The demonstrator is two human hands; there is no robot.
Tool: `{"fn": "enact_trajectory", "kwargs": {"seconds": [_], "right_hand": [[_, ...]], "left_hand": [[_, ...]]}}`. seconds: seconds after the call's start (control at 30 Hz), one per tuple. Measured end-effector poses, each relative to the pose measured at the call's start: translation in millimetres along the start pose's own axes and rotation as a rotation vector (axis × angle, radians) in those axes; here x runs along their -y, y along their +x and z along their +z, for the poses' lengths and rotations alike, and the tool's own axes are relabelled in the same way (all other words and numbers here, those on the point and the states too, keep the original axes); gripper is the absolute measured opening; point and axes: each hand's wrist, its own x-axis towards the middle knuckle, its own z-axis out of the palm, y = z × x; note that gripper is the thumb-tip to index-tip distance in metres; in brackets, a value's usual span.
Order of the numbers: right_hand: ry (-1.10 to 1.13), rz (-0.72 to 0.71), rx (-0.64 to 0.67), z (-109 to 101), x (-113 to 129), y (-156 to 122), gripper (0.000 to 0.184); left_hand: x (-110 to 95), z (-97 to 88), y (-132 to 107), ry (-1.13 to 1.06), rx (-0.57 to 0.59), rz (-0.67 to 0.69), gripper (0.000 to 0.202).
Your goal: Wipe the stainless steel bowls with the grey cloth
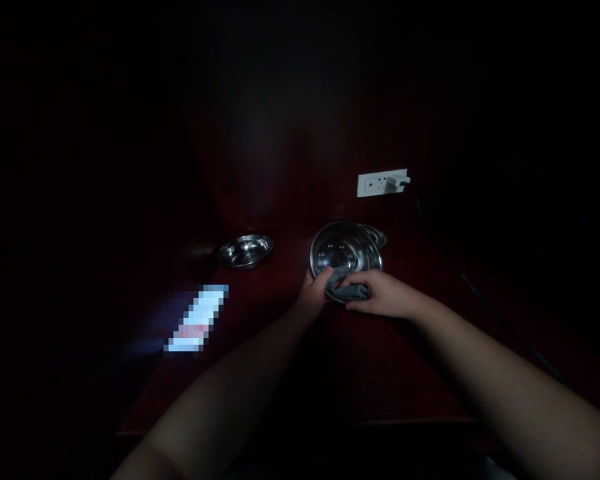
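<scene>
A shiny steel bowl [337, 243] is tilted with its open side toward me above the dark red table. My left hand [314, 292] grips the bowl at its lower left rim, thumb over the edge. A grey cloth [349, 288] is bunched over the near rim. My right hand [380, 293] has its fingers closed around that cloth and presses it against the rim. The underside of the bowl and the fingers of my left hand behind it are hidden.
A shallow steel dish [246, 251] sits at the back left of the table [390, 373]. Behind the bowl, another round steel piece [374, 235] shows partly. A glowing, blurred-out screen [200, 319] lies left. A plug [398, 181] sits in the wall socket [375, 183]; a cable [473, 285] runs down right.
</scene>
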Motion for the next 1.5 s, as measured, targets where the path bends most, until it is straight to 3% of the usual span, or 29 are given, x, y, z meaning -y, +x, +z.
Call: {"fn": "enact_trajectory", "kwargs": {"seconds": [0.23,0.5,0.77,0.93,1.1,1.23,1.37,1.43,1.5], "right_hand": [[-0.02,-0.002,0.032,-1.7,3.1,0.3,0.032],[0.037,-0.049,-0.022,-4.0,8.1,-0.6,0.025],[0.06,-0.09,-0.079,-0.5,10.2,0.9,0.02],[0.042,-0.057,-0.061,1.1,5.4,1.7,0.017],[0.082,-0.005,-0.139,0.8,0.2,2.5,0.017],[0.305,0.118,-0.318,-0.5,-4.8,5.2,0.019],[0.697,0.412,-0.714,-6.5,-15.2,8.6,0.025],[0.778,0.456,-0.892,-12.0,-18.1,8.9,0.027],[0.686,0.416,-1.115,-17.3,-16.4,7.4,0.025]], "left_hand": [[0.8,-0.9,1.3,-0.001,0.013,-0.004,0.051],[-4.7,-3.1,-4.7,-0.003,0.185,0.08,0.062],[-0.1,-2.7,-4.9,-0.065,0.21,0.077,0.053],[2.3,-1.2,-6.7,-0.073,0.213,0.029,0.054],[4.8,0.6,-6.2,-0.05,0.243,0.053,0.056],[2.5,1.5,-7.3,-0.055,0.203,0.026,0.053],[-0.8,1.0,-9.9,-0.048,0.202,0.009,0.049],[-1.4,0.3,-10.8,-0.045,0.202,-0.004,0.049],[-1.3,-0.2,-11.2,-0.048,0.198,-0.022,0.052]]}}
